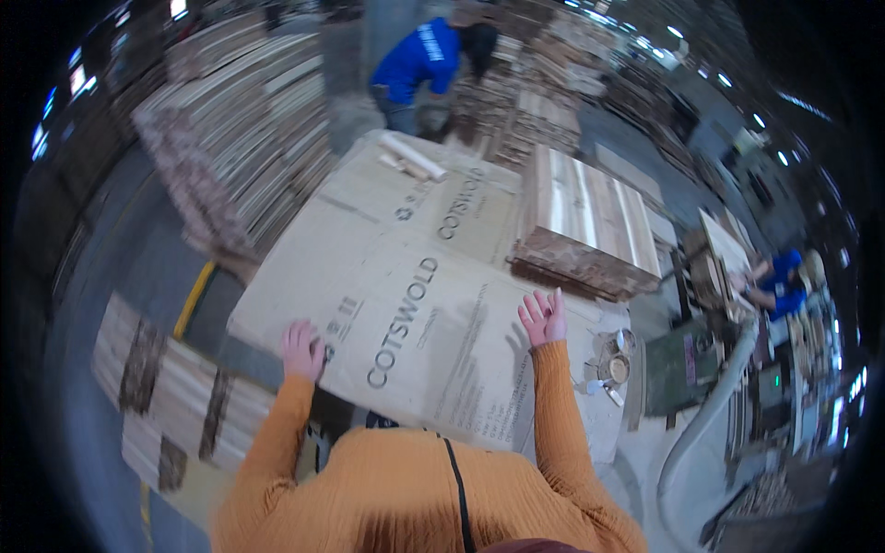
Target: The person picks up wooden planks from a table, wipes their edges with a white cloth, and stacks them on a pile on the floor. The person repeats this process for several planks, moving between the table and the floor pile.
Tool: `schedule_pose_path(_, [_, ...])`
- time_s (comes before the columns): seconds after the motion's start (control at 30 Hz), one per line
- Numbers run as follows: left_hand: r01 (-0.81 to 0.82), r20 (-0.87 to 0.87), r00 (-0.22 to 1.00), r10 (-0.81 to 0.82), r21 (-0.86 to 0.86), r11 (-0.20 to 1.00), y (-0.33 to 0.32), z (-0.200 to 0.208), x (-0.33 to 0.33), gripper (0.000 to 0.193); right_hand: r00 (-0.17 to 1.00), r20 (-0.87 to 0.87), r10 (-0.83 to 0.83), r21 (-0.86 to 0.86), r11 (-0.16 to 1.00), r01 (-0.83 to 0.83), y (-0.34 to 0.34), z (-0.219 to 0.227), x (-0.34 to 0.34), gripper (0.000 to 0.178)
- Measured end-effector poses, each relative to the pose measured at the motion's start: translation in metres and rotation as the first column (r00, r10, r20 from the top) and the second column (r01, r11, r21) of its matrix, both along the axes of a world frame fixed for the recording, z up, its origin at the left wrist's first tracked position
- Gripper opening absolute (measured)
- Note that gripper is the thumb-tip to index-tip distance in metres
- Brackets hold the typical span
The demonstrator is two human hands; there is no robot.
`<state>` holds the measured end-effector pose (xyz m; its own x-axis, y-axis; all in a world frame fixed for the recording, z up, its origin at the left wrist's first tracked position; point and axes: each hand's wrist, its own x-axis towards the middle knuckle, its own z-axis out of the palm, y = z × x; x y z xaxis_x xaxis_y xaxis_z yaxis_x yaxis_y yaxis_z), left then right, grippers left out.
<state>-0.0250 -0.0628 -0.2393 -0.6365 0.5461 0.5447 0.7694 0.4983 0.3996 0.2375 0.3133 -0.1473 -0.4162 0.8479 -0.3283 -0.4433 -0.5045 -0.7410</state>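
My left hand (303, 350) is at the left edge of a table covered with flattened printed cardboard (341, 267). Its fingers are stretched out and it holds nothing. Above the right part of the cardboard, my right hand (543, 318) is raised with fingers apart and nothing in it. Just beyond that hand stands a neat stack of wooden boards (590, 207). Beside my right forearm, several small containers and tools (612, 361) sit on the table's right side; a round tub (616, 370) is among them.
Pale rolled or stick-like pieces (412, 157) lie at the cardboard's far end. Tall board stacks (249, 129) rise at the left, with strapped wood bundles (180, 387) nearer. One person in blue (419, 64) bends at the back; another (788, 286) works at the right. A pale hose (710, 415) curves nearby.
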Motion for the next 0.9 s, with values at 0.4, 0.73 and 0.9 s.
schedule_pose_path(0.4, [0.075,0.108,0.992,-0.06,-0.137,0.988,0.017,-0.01,-0.006,0.037,0.912,0.188,-0.365,-0.058,0.923,0.381,0.139,0.023,-0.038,0.114])
schedule_pose_path(0.73, [0.084,0.109,0.992,-0.064,-0.192,0.978,0.015,-0.01,-0.008,0.036,0.76,0.328,-0.561,0.007,0.806,0.592,0.136,0.029,-0.096,0.121])
schedule_pose_path(0.9, [0.082,0.103,0.993,-0.064,-0.181,0.98,0.018,-0.007,-0.009,0.035,0.789,0.305,-0.533,0.02,0.832,0.554,0.133,0.026,-0.086,0.117])
